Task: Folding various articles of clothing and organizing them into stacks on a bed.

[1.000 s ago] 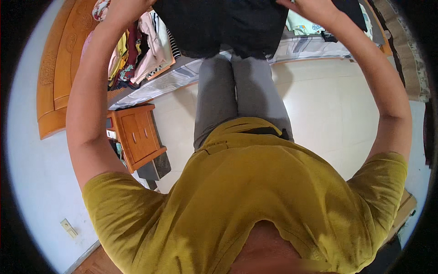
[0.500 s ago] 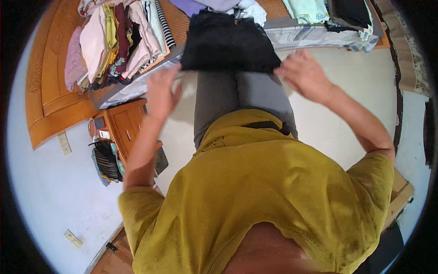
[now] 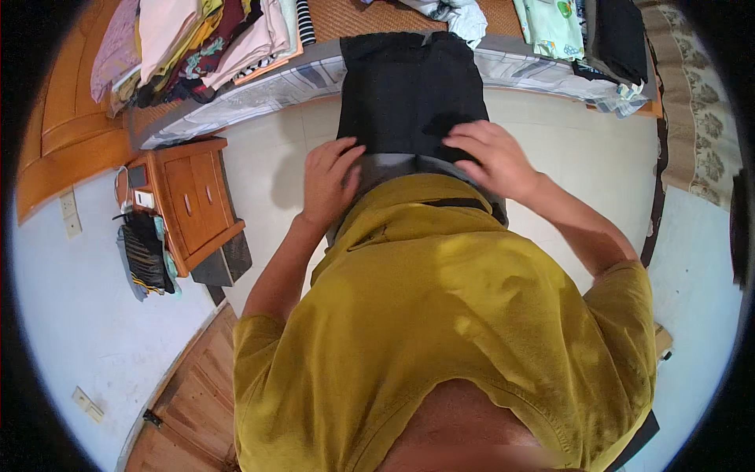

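A black folded garment lies spread over my lap, its far end reaching the edge of the bed. My left hand rests flat on the garment's near left corner with the fingers spread. On the near right edge my right hand presses palm down, fingers apart. Neither hand grips the cloth; both lie on top of it. My yellow shirt fills the lower half of the view and hides my lap below the garment.
A pile of folded clothes lies on the bed at far left, more garments at far right. A small wooden bedside cabinet stands at my left, with a dark bag beside it. Pale floor tiles lie between.
The black garment came down from being held up in front of me onto my lap. My hands let go of its corners and now lie flat on its near edge.
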`<action>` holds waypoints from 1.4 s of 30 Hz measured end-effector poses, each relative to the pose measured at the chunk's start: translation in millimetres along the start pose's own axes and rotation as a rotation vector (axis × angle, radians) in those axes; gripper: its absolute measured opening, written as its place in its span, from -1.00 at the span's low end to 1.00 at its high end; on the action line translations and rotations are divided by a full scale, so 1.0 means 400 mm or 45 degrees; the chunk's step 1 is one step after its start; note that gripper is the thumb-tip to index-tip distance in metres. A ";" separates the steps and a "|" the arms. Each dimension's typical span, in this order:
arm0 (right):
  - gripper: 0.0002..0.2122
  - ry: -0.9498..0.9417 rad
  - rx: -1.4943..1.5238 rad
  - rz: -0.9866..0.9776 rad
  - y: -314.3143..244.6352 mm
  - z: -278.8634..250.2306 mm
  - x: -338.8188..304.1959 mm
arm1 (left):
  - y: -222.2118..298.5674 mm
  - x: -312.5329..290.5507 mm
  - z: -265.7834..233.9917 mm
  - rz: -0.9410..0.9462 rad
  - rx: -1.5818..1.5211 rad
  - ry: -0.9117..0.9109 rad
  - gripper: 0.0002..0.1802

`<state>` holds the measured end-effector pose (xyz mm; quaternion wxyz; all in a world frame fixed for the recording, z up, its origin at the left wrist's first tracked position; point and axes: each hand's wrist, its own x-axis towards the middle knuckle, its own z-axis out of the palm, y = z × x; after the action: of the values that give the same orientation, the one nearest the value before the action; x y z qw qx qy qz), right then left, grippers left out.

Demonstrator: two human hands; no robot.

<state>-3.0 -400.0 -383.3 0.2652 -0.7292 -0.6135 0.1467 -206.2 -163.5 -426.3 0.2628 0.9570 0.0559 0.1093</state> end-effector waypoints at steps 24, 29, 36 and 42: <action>-0.72 0.641 2.069 1.074 0.071 0.163 0.128 | 0.030 0.178 0.166 -0.429 -0.691 -0.239 -0.70; -0.68 0.747 2.366 1.005 0.054 0.129 0.136 | 0.090 0.193 0.162 -0.646 -1.290 -0.296 -0.52; -0.60 0.856 2.657 0.803 -0.001 0.073 0.181 | 0.145 0.239 0.119 -0.286 -1.269 -0.062 -0.12; -0.57 0.865 2.827 0.445 -0.026 -0.007 0.180 | 0.134 0.239 0.123 -0.235 -1.086 0.119 -0.30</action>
<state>4.7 -329.3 -367.1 0.8820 -0.1737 0.0617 0.4337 -99.1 -217.8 -422.9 0.6402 0.7479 0.1031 0.1419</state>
